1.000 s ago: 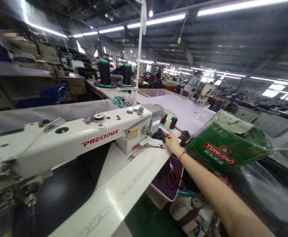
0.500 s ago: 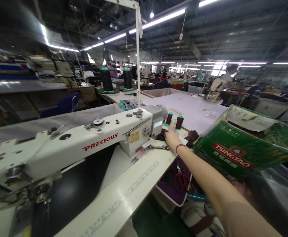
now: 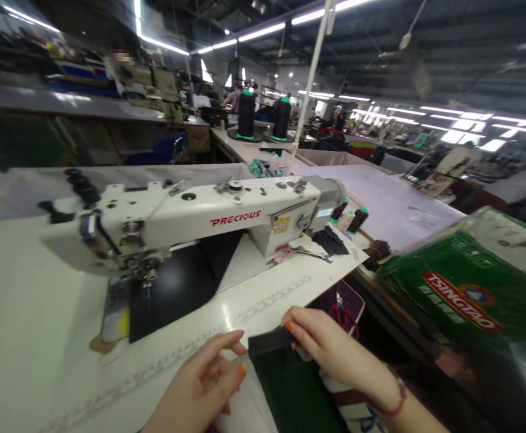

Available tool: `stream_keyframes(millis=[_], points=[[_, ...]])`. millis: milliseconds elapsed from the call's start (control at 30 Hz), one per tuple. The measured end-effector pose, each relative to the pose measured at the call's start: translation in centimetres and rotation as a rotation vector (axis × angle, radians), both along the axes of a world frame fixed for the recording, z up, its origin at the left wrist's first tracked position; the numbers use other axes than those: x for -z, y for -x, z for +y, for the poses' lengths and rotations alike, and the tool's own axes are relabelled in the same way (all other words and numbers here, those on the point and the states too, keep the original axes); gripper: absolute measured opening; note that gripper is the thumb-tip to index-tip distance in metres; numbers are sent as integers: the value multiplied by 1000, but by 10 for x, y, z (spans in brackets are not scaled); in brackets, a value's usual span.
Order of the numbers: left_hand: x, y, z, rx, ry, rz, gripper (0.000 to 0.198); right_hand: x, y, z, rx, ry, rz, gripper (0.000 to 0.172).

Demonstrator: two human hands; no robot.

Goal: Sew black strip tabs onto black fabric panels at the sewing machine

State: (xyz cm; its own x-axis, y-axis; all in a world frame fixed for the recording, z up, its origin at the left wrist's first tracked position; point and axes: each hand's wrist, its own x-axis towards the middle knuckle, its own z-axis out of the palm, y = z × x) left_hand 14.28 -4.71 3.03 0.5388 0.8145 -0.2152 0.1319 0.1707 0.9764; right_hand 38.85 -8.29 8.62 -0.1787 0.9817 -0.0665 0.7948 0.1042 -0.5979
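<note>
At far left, a smooth white tabletop (image 3: 14, 313) reaches toward me. On it stands a long white sewing machine (image 3: 190, 213), its needle end at left, with "PRECIOUS" in red letters along the arm. Under that arm lies a flat, glossy black sheet (image 3: 177, 288). Behind the machine rise two tall cones of black thread (image 3: 246, 117) with green ends.

At bottom centre is my left hand (image 3: 208, 379), palm turned inward, thumb and forefinger parted with a gap between them; I see nothing in its grasp. Just right of its fingertips is the near end of a narrow, flat black strip (image 3: 269, 341), out in front of the table's edge. My right hand (image 3: 314, 337) pinches the strip's other end between an orange-nailed thumb and bent fingers; a red bracelet (image 3: 399, 397) circles that wrist.

Beyond my hands, on the table, are pink-handled pliers (image 3: 281, 257), a silver metal wrench (image 3: 313, 253) and a crumpled black cloth (image 3: 331, 240). Farther right come small dark thread spools (image 3: 358, 221), red-handled scissors (image 3: 344, 319) below table level, and a big green plastic package (image 3: 443, 282) marked "TSINGTAO".
</note>
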Motion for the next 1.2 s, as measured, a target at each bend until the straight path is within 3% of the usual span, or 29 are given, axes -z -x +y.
stream_keyframes(millis=[67,167,267,433,567,633,700,767,833,933,1000,1200], points=[[5,5,4,17,81,-42,43,8,38,2,-101,-76,48,20],[1,28,4,-155,-1,-99,33,29,80,17,-35,-396,38,10],[-6,54,0,-292,-197,-104,23,48,115,31,22,-547,165,28],[-11,84,-9,-238,-456,-59,22,60,159,32,-185,-383,336,49],[-14,96,-11,-185,-536,-50,25,60,173,27,-214,-300,473,42],[-13,99,-10,-204,-431,-104,18,56,175,27,-188,-287,548,34],[-9,100,-8,-260,-214,-232,13,50,177,28,-170,-254,618,29],[-5,100,-5,-291,-12,-349,19,46,178,29,-167,-189,686,27],[-1,100,-3,-272,75,-409,23,46,178,29,-152,-116,744,22],[1,99,0,-251,98,-422,26,56,177,30,7,-40,879,13],[0,99,2,-265,74,-375,26,64,173,30,110,7,958,18],[-9,99,7,-213,-38,-306,12,67,165,31,54,68,858,22]])
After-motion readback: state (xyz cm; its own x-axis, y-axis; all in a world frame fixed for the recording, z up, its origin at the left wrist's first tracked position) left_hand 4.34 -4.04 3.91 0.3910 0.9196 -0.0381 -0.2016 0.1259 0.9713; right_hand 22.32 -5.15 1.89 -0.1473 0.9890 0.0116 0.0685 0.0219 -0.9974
